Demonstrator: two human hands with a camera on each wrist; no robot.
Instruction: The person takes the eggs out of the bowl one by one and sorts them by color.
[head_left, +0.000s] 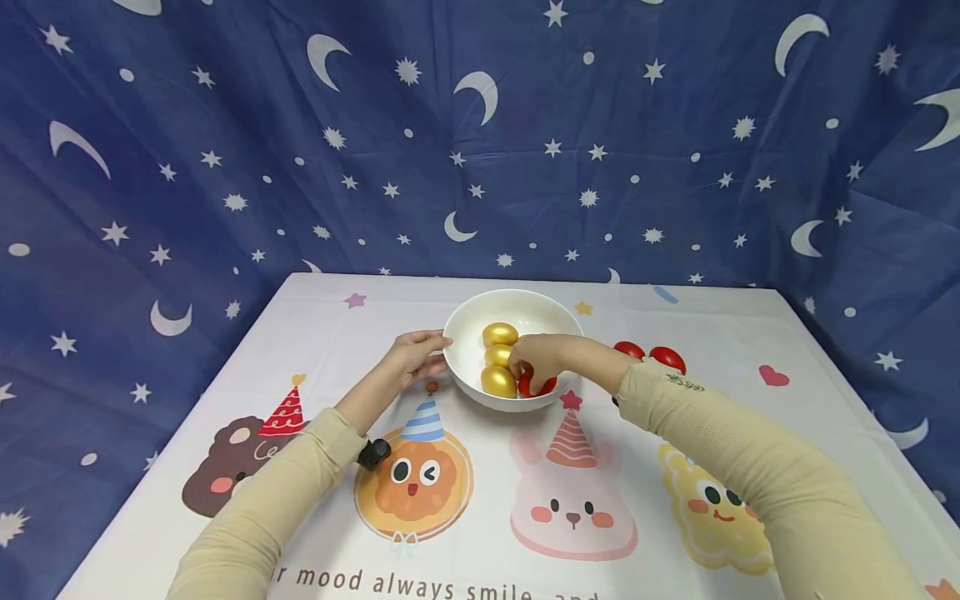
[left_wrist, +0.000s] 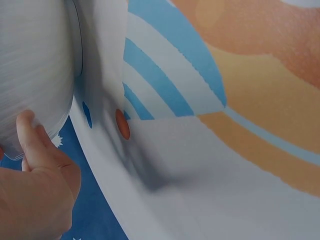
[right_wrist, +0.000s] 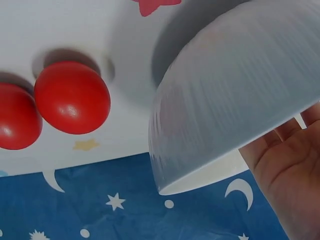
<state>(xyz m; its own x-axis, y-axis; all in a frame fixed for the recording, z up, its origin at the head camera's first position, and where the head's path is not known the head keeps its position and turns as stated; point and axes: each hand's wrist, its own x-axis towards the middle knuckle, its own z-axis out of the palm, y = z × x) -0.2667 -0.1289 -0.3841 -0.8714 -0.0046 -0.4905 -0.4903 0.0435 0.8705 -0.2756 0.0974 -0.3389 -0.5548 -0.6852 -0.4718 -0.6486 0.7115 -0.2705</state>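
Observation:
A white bowl [head_left: 540, 314] stands toward the back of the table. Inside it, three golden eggs [head_left: 498, 382] sit in a row. My left hand [head_left: 414, 355] holds the bowl's left side, thumb at the rim and fingers against the outer wall, as the left wrist view also shows. Over the right rim reaches my right hand [head_left: 542, 357], its fingers curled around a red egg [head_left: 547, 386] low in the bowl, beside the nearest golden egg. In the right wrist view the bowl wall [right_wrist: 235, 85] hides those fingertips.
Two more red eggs [head_left: 667, 359] lie on the table to the right of the bowl, partly behind my right forearm. A white tablecloth [head_left: 330, 325] with cartoon prints covers the table. Behind it hangs a blue curtain [head_left: 525, 225] with moons and stars.

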